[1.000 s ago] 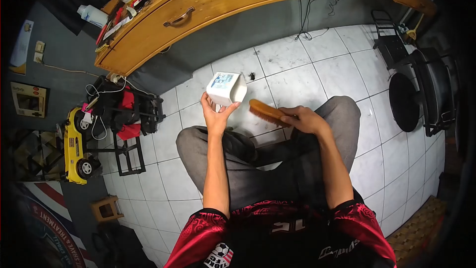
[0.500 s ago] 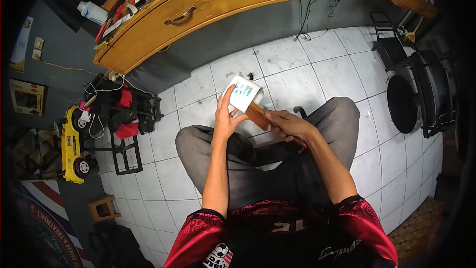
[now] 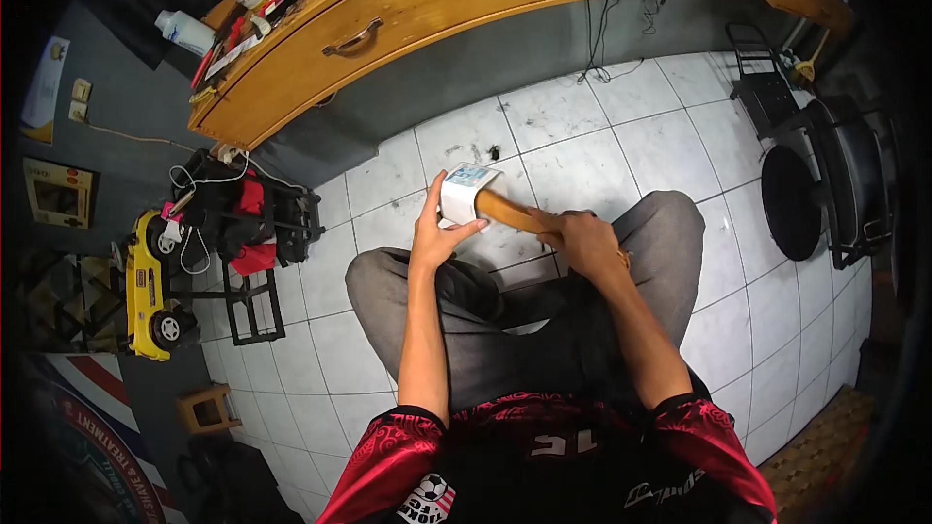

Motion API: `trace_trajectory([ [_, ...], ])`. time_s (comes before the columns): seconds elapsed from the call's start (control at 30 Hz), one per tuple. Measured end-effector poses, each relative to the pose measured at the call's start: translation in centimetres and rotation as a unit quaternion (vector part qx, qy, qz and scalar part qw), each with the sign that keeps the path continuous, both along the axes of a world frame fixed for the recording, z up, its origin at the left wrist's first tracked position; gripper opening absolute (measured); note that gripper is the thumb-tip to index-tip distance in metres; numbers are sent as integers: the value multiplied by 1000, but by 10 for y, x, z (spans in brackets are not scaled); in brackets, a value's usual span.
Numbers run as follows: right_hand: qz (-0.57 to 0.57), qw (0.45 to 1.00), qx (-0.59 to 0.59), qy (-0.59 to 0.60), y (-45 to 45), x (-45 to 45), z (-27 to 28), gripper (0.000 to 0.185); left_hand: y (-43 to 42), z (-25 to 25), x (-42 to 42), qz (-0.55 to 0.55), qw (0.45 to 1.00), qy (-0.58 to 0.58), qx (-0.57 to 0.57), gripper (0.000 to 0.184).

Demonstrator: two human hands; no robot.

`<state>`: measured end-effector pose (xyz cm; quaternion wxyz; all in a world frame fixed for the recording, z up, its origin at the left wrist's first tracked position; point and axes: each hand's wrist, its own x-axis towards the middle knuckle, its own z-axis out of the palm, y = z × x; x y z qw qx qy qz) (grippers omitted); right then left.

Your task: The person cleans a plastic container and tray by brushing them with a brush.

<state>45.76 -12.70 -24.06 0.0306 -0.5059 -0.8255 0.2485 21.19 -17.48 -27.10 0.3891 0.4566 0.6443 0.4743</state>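
Observation:
My left hand (image 3: 434, 234) grips a small white container (image 3: 460, 196) with blue print, its open end facing right. In my right hand (image 3: 583, 239) is a brush with an orange-brown wooden back (image 3: 513, 212). The brush's far end is at the container's opening, partly inside it; its bristles are hidden from view. Both things are held above the tiled floor, in front of my crossed legs. Dark hair-like tufts (image 3: 494, 152) lie on the tiles just beyond the container.
A wooden drawer cabinet (image 3: 417, 10) spans the top. A black chair (image 3: 843, 180) stands at right. On the left are a yellow toy car (image 3: 148, 286), a small brown stool (image 3: 207, 409) and a black frame with cables (image 3: 254, 301).
The container was tilted, moved toward the brush and turned. The brush has swung from beside my right knee to the container's mouth, and its back now faces up.

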Motion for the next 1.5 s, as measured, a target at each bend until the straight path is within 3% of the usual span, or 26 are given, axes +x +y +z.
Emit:
trace_trajectory([
  [0.07,79,995,29,47,0,-7,-4,46,2,0,11,-16,1000,-14,-5,96],
  [0.13,59,990,79,99,-3,-16,-28,46,4,-5,17,-10,1000,17,12,93],
  [0.33,14,999,27,-19,1,-22,-19,45,1,4,12,22,999,40,24,83],
  [0.53,-90,986,141,-3,3,-6,-26,44,0,-8,-9,148,979,137,-8,76],
  [0.6,-118,964,189,147,11,0,-27,41,0,-4,-8,188,977,-50,-88,70],
  [0.67,-92,967,186,146,10,-4,-23,39,1,3,1,178,980,-33,-86,66],
  [0.73,12,982,167,84,4,-10,-28,38,1,0,5,109,987,118,-18,66],
  [0.77,41,986,150,53,2,-13,-31,39,0,-1,7,88,993,73,-39,66],
  [0.8,41,987,148,53,1,-18,-37,39,0,-5,9,89,992,74,-42,66],
  [0.87,31,989,139,34,2,-26,-47,39,0,-12,14,8,977,213,-2,68],
  [0.9,27,990,138,32,4,-26,-47,39,1,-10,16,0,975,221,-16,69],
  [1.03,-26,991,127,21,6,-21,-44,41,4,-7,18,4,976,214,-39,69],
  [1.17,-101,983,133,71,6,-14,-46,40,2,-7,10,102,976,184,-62,67],
  [1.27,-173,975,132,43,11,-14,-37,39,-1,-5,5,138,973,176,-63,70],
  [1.33,-174,974,125,71,12,-13,-29,38,-1,7,9,191,971,56,-130,71],
  [1.43,-16,981,169,93,5,-16,-33,41,0,-1,8,143,982,76,-93,71],
  [1.5,1,980,180,85,4,-22,-42,42,0,-2,11,72,991,110,-29,68],
])
